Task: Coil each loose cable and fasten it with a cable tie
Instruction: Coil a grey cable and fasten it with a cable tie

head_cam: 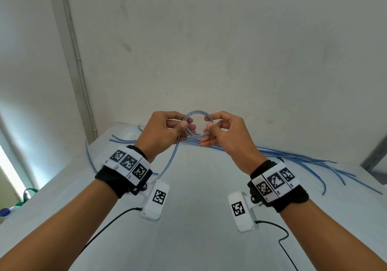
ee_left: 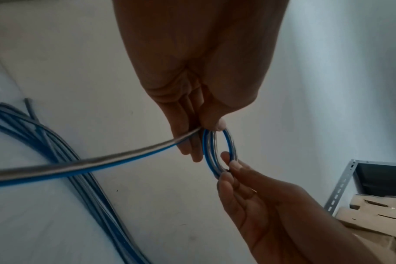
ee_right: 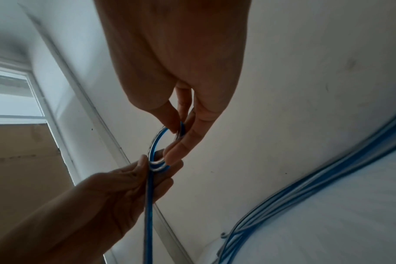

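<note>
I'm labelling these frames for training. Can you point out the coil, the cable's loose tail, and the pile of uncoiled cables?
coil [head_cam: 198, 113]: head view, top arc of the ring.
loose tail [ee_left: 79, 165]: left wrist view, mid-length of the strand.
pile of uncoiled cables [ee_right: 305, 192]: right wrist view, middle of the bundle.

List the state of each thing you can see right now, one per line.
coil: small ring, held in the air, no tie on it
loose tail: uncoiled, hanging from coil
left hand: pinches coil
right hand: pinches coil
loose cables: uncoiled on table

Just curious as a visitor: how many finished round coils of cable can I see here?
1 coil, unfinished, held above the table between the left hand and right hand. The loose cables lie uncoiled along the wall; others may be hidden.
</note>
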